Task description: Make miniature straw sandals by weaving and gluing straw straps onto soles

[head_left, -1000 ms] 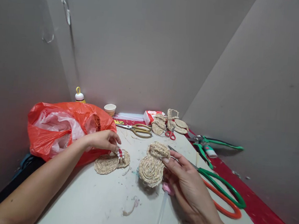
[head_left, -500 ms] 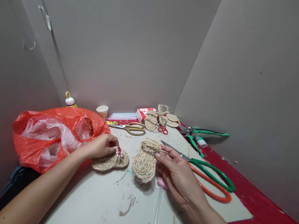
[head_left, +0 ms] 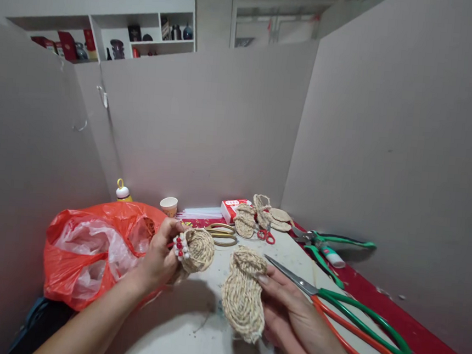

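Two small woven straw slippers are up off the white board, one in each hand. My left hand is closed on the beaded slipper, which carries red and white beads near my fingertips; part of its sole is hidden behind the hand. My right hand grips the plain slipper by its right edge, thumb in front, with its rounded end hanging down. Large scissors with one green and one orange handle lie just right of my right hand.
A red plastic bag stands at the left. Along the back are a paper cup, a red-and-white box, brass-handled scissors, small red scissors and more straw slippers. Green-handled pruning shears lie at the right.
My left hand has lifted the beaded slipper from the board and turned it, beads now facing left. My right hand still holds the plain slipper. The view has tilted up, showing shelves.
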Demonstrator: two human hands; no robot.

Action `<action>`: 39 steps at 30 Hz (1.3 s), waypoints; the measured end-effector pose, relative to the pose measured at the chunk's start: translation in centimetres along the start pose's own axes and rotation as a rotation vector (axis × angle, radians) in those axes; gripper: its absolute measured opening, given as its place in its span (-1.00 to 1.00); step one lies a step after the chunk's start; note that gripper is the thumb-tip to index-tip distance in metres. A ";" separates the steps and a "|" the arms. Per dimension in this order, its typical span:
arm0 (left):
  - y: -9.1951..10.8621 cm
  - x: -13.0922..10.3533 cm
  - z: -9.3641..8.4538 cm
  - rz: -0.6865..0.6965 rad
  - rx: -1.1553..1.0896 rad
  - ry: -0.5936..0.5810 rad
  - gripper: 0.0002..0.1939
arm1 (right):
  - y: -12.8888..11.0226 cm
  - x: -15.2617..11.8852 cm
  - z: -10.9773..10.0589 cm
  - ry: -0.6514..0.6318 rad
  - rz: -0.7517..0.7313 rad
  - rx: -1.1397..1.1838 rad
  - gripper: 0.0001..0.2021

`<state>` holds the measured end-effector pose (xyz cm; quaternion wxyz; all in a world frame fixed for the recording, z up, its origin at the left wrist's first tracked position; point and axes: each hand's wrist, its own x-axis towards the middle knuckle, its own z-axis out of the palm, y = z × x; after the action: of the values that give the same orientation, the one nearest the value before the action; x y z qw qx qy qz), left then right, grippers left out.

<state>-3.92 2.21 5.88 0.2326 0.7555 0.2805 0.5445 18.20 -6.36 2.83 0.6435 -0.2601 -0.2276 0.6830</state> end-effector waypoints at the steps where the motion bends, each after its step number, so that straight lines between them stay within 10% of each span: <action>1: 0.3 0.0 0.2 -0.004 -0.006 0.004 -0.88 | 0.0 0.0 0.0 -0.015 0.005 0.006 -0.75; 14: 1.8 -1.2 0.9 -0.034 -0.072 0.094 -0.79 | 0.0 -0.5 0.7 -0.053 0.028 -0.019 -0.75; 39: 3.1 -1.6 0.9 0.552 0.316 0.145 -0.49 | 0.1 -0.9 1.3 -0.013 0.011 -0.029 -0.75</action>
<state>-2.98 -1.17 6.52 -0.0647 0.7890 0.1618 0.5891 17.31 -7.26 3.79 0.6345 -0.2661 -0.2402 0.6848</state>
